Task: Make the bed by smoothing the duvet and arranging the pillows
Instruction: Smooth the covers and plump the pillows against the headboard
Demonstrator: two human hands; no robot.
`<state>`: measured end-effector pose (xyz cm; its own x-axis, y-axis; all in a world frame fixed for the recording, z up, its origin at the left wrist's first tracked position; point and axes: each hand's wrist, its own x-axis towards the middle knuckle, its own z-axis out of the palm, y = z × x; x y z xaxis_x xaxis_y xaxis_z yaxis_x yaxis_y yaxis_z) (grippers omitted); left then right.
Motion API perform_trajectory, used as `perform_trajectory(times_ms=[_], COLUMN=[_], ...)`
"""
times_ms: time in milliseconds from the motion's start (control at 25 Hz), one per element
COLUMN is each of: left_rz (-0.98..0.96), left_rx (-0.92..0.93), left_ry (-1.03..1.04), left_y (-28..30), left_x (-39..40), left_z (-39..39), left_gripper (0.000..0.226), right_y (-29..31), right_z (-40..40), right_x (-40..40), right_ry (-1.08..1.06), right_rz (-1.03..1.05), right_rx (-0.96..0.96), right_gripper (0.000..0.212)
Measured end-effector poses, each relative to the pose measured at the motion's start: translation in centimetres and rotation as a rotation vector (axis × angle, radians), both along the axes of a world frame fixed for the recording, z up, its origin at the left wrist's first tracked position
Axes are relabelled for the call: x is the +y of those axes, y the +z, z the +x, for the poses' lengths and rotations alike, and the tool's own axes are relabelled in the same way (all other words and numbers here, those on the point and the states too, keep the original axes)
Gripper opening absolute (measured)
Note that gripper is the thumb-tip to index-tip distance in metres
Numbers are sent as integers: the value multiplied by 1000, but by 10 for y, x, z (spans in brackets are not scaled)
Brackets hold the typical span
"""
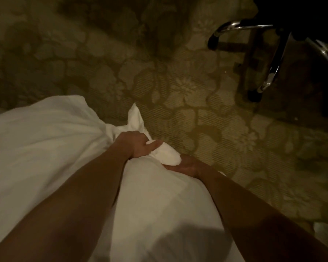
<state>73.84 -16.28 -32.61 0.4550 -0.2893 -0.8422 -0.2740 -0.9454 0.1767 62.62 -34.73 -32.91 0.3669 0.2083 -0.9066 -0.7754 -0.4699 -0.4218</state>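
Arms: two bare arms reach out from me, nearest the camera, over white cloth.
Left hand [134,144]: I see it closed tight on a bunch of the white duvet [45,148], with the thumb on top of the cloth.
Right hand [186,166]: it sits just beside my left hand, palm up under a fold of the same cloth. The fingers are hidden, so I cannot tell if it grips or only holds the fold up.
Where the duvet is: under both hands and spread away to the left of them. A corner tip [134,115] pokes up just past my left hand.
Floor: patterned carpet [178,82] lies past the hands and to the right of them.
Chair: a dark chair with shiny metal legs [271,76] stands well past my right hand.
What could go wrong: I think the corner could slip out if my right hand is loose. The cloth could drop onto the carpet and get dirty. A hard pull could leave more bunches, not fewer.
Count: two hands, one duvet, one chair, no pillows that I can be sure of.
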Motion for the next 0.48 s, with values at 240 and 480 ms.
perform_trajectory(times_ms=[240, 480], left_rz=[-62, -183], left_rx=[-394, -664], left_ry=[3, 145], left_y=[123, 332], left_x=[6, 44], left_z=[-9, -49], left_gripper=[79, 67], right_y=[109, 315], right_z=[8, -6], right_x=[1, 26], right_ry=[77, 243], right_rz=[-292, -573], right_rx=[-273, -715], right_gripper=[95, 100])
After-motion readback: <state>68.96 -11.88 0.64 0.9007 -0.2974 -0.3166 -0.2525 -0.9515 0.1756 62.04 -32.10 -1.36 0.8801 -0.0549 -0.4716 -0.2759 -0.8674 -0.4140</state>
